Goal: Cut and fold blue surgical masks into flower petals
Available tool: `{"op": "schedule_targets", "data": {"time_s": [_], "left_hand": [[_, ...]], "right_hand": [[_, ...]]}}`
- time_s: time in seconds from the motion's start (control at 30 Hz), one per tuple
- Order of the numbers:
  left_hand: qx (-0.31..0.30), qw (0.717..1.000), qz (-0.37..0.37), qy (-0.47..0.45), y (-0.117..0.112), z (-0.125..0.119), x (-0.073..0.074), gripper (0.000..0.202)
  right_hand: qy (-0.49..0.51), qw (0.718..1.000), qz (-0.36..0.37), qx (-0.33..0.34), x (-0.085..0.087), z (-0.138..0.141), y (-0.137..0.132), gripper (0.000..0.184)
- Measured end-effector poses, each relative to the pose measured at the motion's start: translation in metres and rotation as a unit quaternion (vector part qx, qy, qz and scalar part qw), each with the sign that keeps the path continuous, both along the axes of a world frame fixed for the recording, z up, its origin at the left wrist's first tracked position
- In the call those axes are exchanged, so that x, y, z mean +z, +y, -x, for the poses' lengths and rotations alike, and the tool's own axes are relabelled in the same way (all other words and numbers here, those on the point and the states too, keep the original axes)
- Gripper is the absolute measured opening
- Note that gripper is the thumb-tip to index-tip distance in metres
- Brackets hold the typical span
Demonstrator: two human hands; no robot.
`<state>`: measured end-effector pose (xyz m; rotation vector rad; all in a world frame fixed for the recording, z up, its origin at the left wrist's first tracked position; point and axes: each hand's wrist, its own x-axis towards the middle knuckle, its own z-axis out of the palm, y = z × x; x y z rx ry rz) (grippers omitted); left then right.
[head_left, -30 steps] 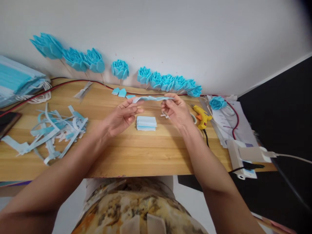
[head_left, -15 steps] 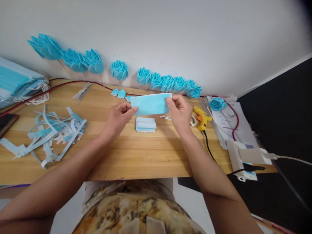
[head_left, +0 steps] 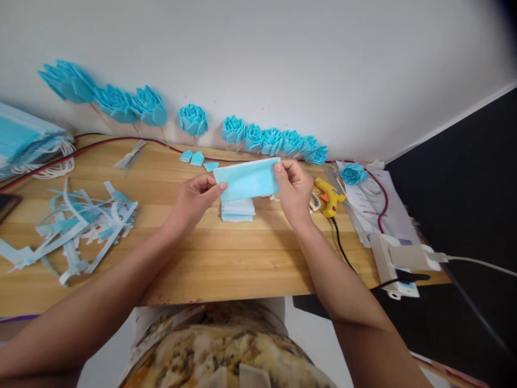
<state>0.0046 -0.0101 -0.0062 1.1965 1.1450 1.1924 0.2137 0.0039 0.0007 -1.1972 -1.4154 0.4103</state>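
Note:
Stretched between my two hands is a light-blue rectangular piece of face mask fabric (head_left: pixel 248 179), held up above the table. My left hand (head_left: pixel 197 198) pinches its lower left corner between thumb and fingers. At the right end, my right hand (head_left: pixel 294 188) grips the upper corner, thumb in front. Just below the fabric lies a small stack of folded white and blue pieces (head_left: pixel 237 210), its top partly hidden. Several blue cut petals (head_left: pixel 197 158) rest on the wood behind my left hand. Part of the white scissors' handle (head_left: pixel 315 202) shows beside my right wrist.
Blue fabric flowers (head_left: pixel 193 119) on sticks lean along the wall. Cut strips (head_left: pixel 86 229) are heaped at left, near a pack of masks (head_left: pixel 26 143). To the right are a yellow glue gun (head_left: pixel 331 197), papers (head_left: pixel 375 207), a loose flower (head_left: pixel 354 173) and a power strip (head_left: pixel 390 264).
The fabric has tilted slightly, its left end lower, and now overlaps the stack's top edge. Both hands keep their hold. The whole view has shifted a little.

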Motion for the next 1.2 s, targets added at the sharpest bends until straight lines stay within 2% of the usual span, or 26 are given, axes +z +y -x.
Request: {"op": "schedule_targets", "data": {"time_s": [0.2, 0.33, 0.47, 0.63, 0.83, 1.07, 1.2], "left_hand": [[0.005, 1.0, 0.003, -0.005, 0.0, 0.0, 0.001, 0.026], [-0.004, 0.995, 0.009, -0.099, 0.003, -0.001, -0.004, 0.02], [-0.043, 0.982, 0.061, -0.174, 0.005, -0.002, -0.007, 0.032], [-0.051, 0.983, 0.075, -0.163, 0.006, -0.001, -0.01, 0.043], [-0.01, 0.992, 0.041, -0.122, 0.006, 0.0, -0.014, 0.037], [-0.031, 0.996, 0.033, -0.083, 0.005, -0.001, -0.011, 0.041], [-0.046, 0.992, 0.049, -0.102, 0.006, 0.0, -0.013, 0.042]], "right_hand": [[0.006, 1.0, 0.008, 0.024, 0.0, -0.003, 0.0, 0.03], [-0.006, 0.999, 0.016, 0.032, -0.002, -0.004, 0.001, 0.025], [-0.014, 0.999, 0.006, 0.031, -0.003, -0.003, 0.002, 0.024], [-0.019, 0.999, 0.018, 0.043, -0.004, -0.002, 0.001, 0.024], [-0.056, 0.998, 0.0, 0.034, -0.003, 0.0, -0.002, 0.027], [-0.105, 0.993, -0.03, -0.044, -0.004, 0.0, -0.004, 0.03], [-0.109, 0.992, -0.028, -0.049, -0.003, -0.002, -0.001, 0.03]]}}
